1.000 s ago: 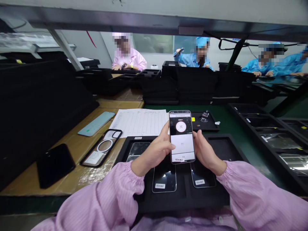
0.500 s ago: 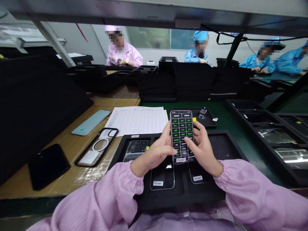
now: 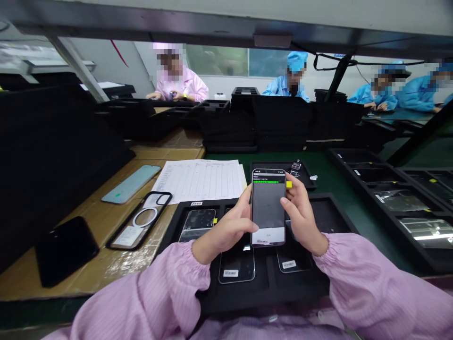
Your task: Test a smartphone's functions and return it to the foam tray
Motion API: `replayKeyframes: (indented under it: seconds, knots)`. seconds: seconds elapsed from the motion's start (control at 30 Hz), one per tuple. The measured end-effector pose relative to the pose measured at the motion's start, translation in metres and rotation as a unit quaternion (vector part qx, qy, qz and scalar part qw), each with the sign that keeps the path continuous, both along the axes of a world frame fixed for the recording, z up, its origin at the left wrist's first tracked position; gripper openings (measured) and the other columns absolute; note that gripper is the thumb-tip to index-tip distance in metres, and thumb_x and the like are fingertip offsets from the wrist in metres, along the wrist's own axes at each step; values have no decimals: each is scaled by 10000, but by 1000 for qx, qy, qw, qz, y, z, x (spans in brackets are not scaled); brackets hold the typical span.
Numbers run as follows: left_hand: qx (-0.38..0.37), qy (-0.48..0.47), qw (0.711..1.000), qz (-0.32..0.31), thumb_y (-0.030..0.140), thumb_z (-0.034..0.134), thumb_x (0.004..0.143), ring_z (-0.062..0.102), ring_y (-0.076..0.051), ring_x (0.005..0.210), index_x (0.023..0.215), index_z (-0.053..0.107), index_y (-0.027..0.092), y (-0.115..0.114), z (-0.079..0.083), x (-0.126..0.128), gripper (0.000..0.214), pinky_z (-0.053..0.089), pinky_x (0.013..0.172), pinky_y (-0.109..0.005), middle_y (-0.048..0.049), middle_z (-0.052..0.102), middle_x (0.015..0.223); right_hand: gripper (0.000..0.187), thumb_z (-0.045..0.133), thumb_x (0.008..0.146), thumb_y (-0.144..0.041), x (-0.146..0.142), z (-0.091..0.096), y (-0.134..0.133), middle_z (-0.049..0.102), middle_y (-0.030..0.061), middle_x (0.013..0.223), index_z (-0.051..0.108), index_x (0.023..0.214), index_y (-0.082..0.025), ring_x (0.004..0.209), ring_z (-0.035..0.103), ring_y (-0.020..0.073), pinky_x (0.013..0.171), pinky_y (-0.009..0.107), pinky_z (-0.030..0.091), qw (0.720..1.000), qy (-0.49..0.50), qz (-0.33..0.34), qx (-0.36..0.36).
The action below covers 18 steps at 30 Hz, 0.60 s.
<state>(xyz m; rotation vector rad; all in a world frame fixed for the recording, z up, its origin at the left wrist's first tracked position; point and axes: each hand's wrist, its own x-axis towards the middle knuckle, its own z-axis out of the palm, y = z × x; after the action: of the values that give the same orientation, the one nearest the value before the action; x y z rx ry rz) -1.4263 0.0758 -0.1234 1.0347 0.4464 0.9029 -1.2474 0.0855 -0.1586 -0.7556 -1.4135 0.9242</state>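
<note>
A smartphone point(image 3: 268, 205) is held upright between my two hands, its lit screen showing a grey panel with a green text line near the top and a white strip below. My left hand point(image 3: 233, 222) grips its left edge, thumb at the lower left corner. Around the right edge closes my right hand point(image 3: 300, 210), its thumb at the screen's side. A yellow tag point(image 3: 289, 184) sticks out by the right fingers. Beneath lies a black foam tray point(image 3: 244, 295) with several phones in its compartments, among them one labelled phone point(image 3: 237, 262) and another labelled phone point(image 3: 293, 250).
Left on cardboard are a light-blue phone point(image 3: 130, 184), a clear black-rimmed phone case point(image 3: 139, 222) and a dark tablet-like slab point(image 3: 67, 250). Printed sheets point(image 3: 201, 179) lie behind the tray. Another tray point(image 3: 385, 189) holds phones at right. Co-workers sit beyond stacked black trays point(image 3: 283, 123).
The phone's screen has switched from a grid of green and white labels to a grey panel. My right thumb has moved off the screen's middle toward the right edge.
</note>
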Motion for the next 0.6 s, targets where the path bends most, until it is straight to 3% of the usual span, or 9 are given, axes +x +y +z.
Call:
replayKeyframes:
  seconds: [0.13, 0.37, 0.47, 0.6]
  knots:
    - [8, 4, 1000, -9, 93, 640, 645, 490, -315, 1329, 1529, 246, 266, -1, -3, 0, 984, 395, 1089, -476, -105, 515, 1451, 519, 567, 990, -353, 4, 4, 2, 537, 73, 1427, 394, 1477, -311, 1225, 567, 273, 1048, 473, 463, 1000, 5, -14, -2]
    - [57, 47, 997, -23, 64, 656, 641, 363, -324, 1431, 1515, 330, 311, 2, -15, -1, 964, 322, 1156, -474, -72, 401, 1557, 295, 518, 999, -407, 10, 21, 5, 637, 17, 1321, 687, 1224, -320, 1300, 519, 285, 1164, 477, 341, 996, -32, -48, 63]
    - [60, 48, 997, -27, 76, 657, 659, 351, -335, 1438, 1516, 332, 313, 3, -17, -2, 947, 326, 1152, -494, -75, 389, 1567, 366, 467, 1007, -522, 12, 24, 10, 653, 29, 1292, 696, 1201, -313, 1247, 565, 284, 1126, 474, 395, 998, 10, -42, 45]
    - [63, 54, 997, 1, 105, 674, 687, 375, -335, 1424, 1509, 332, 292, 6, -16, -5, 909, 330, 1153, -496, -89, 408, 1552, 417, 449, 1005, -569, 20, 25, 21, 680, 52, 1219, 708, 1149, -275, 1169, 608, 270, 1050, 455, 455, 996, 24, -84, 15]
